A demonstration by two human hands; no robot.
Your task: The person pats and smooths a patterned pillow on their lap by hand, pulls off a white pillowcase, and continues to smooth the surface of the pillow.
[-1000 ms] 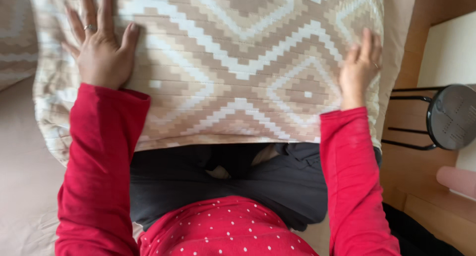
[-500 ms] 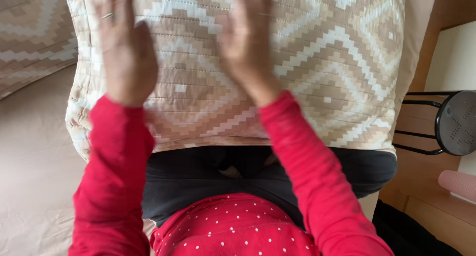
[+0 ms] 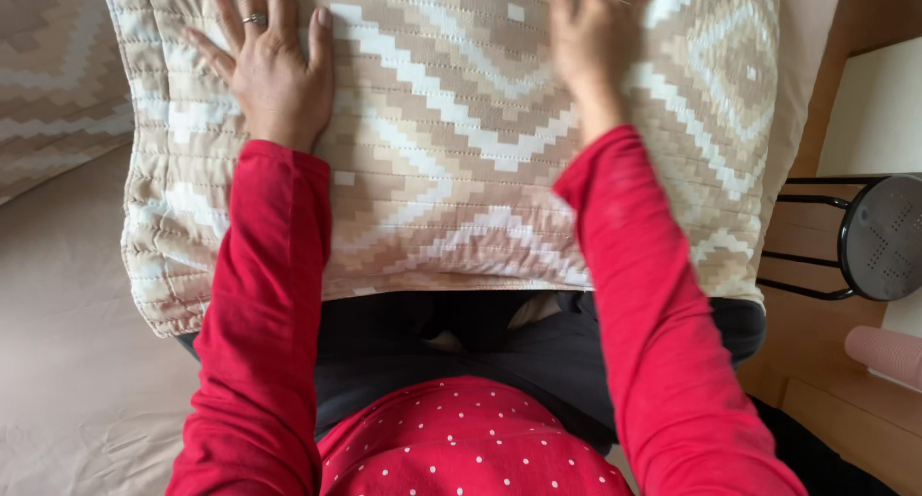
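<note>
A quilted pillow (image 3: 451, 179) with a beige, brown and white zigzag pattern lies across my lap. My left hand (image 3: 271, 69) rests flat on its upper left part, fingers spread, a ring on one finger. My right hand (image 3: 595, 40) presses flat on the pillow's upper middle and is blurred by motion. Both arms wear red sleeves. Neither hand grips anything.
A beige bedsheet (image 3: 67, 362) spreads to the left, with a second patterned pillow (image 3: 53, 83) at the far left. On the right stands a black metal stool (image 3: 879, 237) on a wooden floor, beside a white cabinet (image 3: 879, 112) and a pink roll (image 3: 884, 352).
My right hand slid from the pillow's right edge to its middle. The left hand stayed flat on the upper left. The pillow has shifted slightly to the right in view.
</note>
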